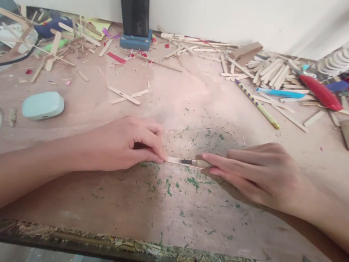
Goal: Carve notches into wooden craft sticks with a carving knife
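My left hand [131, 142] rests on the wooden table, thumb and forefinger pinching one end of a thin wooden craft stick [172, 159]. From the other side, my right hand [257, 170] grips the pale handle of a small craft knife [193, 161]. The knife's dark metal tip lies over the stick, pointing toward my left fingers. Whether the blade cuts into the wood, I cannot tell. Part of the handle and the right end of the stick are hidden by my right fingers. Small green shavings [193, 182] are scattered around both hands.
Two crossed craft sticks [124, 95] lie beyond my left hand, near a mint-green case [43, 105]. At right are a patterned pencil [258, 104], a blue pen [280, 93], a red-handled tool [320, 92] and piled sticks [268, 72]. A dark post [136, 11] stands at the back.
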{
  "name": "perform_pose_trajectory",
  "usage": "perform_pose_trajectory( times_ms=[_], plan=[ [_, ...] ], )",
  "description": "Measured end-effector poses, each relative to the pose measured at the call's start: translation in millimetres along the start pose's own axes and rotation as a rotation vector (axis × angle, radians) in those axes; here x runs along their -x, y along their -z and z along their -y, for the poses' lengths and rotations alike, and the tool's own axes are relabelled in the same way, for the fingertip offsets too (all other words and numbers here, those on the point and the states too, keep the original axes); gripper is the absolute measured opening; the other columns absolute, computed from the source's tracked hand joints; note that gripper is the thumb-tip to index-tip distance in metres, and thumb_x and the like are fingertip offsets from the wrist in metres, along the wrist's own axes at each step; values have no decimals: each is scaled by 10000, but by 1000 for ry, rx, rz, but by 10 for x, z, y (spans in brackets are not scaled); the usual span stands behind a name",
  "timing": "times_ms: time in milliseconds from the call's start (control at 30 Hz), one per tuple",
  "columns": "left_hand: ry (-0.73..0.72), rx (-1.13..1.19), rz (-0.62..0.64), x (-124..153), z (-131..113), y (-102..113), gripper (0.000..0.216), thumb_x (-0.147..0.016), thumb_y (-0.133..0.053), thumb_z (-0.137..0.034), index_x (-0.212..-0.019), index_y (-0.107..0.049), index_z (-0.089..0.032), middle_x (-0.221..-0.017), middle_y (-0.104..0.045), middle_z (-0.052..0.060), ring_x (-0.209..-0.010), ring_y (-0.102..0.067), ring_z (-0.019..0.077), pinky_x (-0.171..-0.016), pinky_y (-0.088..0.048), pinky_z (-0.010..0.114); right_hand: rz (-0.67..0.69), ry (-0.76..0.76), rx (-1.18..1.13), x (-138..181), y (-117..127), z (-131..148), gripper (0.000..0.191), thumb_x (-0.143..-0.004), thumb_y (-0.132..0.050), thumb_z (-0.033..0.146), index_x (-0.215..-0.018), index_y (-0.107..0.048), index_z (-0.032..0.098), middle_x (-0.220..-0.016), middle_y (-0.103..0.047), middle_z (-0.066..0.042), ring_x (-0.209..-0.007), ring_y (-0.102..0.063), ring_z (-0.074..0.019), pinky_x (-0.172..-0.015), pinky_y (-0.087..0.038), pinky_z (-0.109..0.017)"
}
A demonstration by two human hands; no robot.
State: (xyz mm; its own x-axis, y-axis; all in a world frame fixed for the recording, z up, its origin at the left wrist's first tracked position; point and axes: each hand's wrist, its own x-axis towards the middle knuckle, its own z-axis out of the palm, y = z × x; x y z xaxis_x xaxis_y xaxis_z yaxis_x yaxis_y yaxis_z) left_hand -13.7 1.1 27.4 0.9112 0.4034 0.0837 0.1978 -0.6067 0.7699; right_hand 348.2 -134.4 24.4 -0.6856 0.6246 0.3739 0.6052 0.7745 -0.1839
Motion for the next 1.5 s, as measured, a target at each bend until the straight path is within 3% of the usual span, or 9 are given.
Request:
perform_pose_trajectory(
  times_ms=[267,400,567,733,933,1067,1267,1500],
  plan=[
    [6,-1,9,6,-6,0,220,-1204,-860,-219,-1116,-1045,-299,-935,-766,-21,-815,-700,118,-834,-519,237,-10,9,13,7,-49,-5,315,-1323,-732,200,-1634,-777,197,-887,-811,22,-622,-670,-149,-582,-487,-354],
    [1,3,3,3,-7,7,229,-1202,-854,-223,-1113,-1048,-308,-934,-764,-15,-808,-694,121,-825,-524,237,-24,14,11,18,-42,-21,383,-1295,-755,172,-1674,-793,215,-839,-780,45,-593,-669,-146,-561,-484,-360],
    [1,6,8,0,-18,16,225,-1195,-858,-207,-1107,-1046,-295,-930,-771,-13,-815,-705,123,-829,-525,238,-13,-22,-29,40,4,-48,377,-1296,-770,187,-1667,-800,247,-939,-894,7,-677,-795,-165,-598,-552,-336],
    [8,9,7,1,-35,11,225,-1193,-861,-197,-1084,-1036,-287,-919,-759,-18,-802,-693,123,-855,-538,249,-4,-20,-46,-4,-2,-41,277,-1334,-726,220,-1595,-818,211,-801,-771,47,-553,-639,-133,-559,-494,-325],
    [11,12,-4,1,-39,20,244,-1181,-848,-197,-1085,-1049,-295,-906,-754,-25,-802,-698,107,-798,-499,240,7,-30,-61,-28,4,-21,314,-1315,-757,206,-1624,-811,234,-941,-897,0,-644,-767,-144,-586,-540,-323],
    [11,13,-2,-10,-45,19,244,-1178,-846,-208,-1080,-1052,-294,-899,-751,-24,-813,-704,107,-804,-499,237,17,-22,-59,-30,17,-15,263,-1350,-713,249,-1592,-808,216,-847,-823,38,-589,-700,-124,-565,-497,-319],
    [25,7,-1,-6,-46,12,246,-1183,-838,-226,-1088,-1047,-314,-915,-760,-19,-823,-700,129,-842,-532,248,-4,-19,-54,-10,-7,-28,256,-1329,-756,236,-1570,-830,193,-1061,-969,-42,-763,-881,-158,-642,-595,-316],
    [24,0,2,7,-28,19,243,-1194,-844,-217,-1081,-1042,-301,-924,-758,-23,-827,-695,119,-854,-524,242,-26,16,9,-5,-45,19,290,-1285,-783,173,-1574,-802,200,-890,-845,26,-644,-753,-154,-589,-546,-353]
  ],
)
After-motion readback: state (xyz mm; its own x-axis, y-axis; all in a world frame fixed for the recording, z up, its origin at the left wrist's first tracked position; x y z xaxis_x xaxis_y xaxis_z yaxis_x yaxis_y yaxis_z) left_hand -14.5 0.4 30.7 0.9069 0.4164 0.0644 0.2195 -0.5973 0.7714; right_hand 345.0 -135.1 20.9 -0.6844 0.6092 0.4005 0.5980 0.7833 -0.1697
